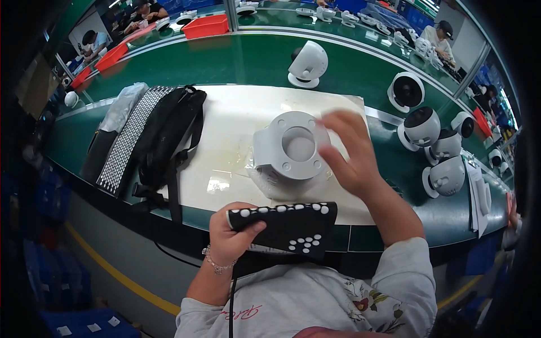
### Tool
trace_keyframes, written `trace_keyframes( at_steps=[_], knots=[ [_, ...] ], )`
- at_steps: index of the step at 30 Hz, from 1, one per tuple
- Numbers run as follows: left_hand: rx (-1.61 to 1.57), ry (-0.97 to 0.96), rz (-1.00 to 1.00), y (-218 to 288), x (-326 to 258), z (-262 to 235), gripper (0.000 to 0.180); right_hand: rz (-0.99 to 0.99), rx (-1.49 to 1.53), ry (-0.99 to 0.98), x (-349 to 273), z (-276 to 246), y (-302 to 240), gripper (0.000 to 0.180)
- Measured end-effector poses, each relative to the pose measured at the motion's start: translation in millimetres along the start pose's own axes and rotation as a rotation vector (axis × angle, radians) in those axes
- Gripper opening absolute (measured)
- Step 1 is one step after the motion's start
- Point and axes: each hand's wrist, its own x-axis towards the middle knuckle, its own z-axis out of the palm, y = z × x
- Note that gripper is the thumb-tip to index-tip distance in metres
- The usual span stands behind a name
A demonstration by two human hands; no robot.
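My left hand [232, 234] grips a folded black sheet dotted with white round pads [276, 225] at the table's near edge, thumb on top. Beyond it, on a white board, stands a white device part [276, 146], its round ring base facing up with small round recesses around a wide central opening. Over the right side of that ring is my right hand [352, 152], somewhat blurred, thumb and fingers apart, with nothing visible between them. Whether a fingertip touches the ring I cannot tell.
White fan-like devices [420, 127] crowd the right side; another [309, 63] stands at the back. Black straps [174, 129] and a white-dotted strip [132, 138] lie at left. Red trays [205, 26] line the far side. Papers [476, 197] hang at right. People work beyond.
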Motion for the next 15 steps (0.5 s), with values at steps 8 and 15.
trace_keyframes(
  at_steps=[8, 15],
  knots=[
    [-0.298, 0.020, -0.192, 29.6, 5.6, 4.7, 0.029, -0.012, 0.332, -0.188, -41.3, 8.2, -25.4, 0.040],
    [-0.140, 0.064, -0.133, 17.6, 0.7, 7.2, 0.018, 0.198, 0.554, -0.187, -46.2, 6.8, -27.0, 0.038]
  ],
)
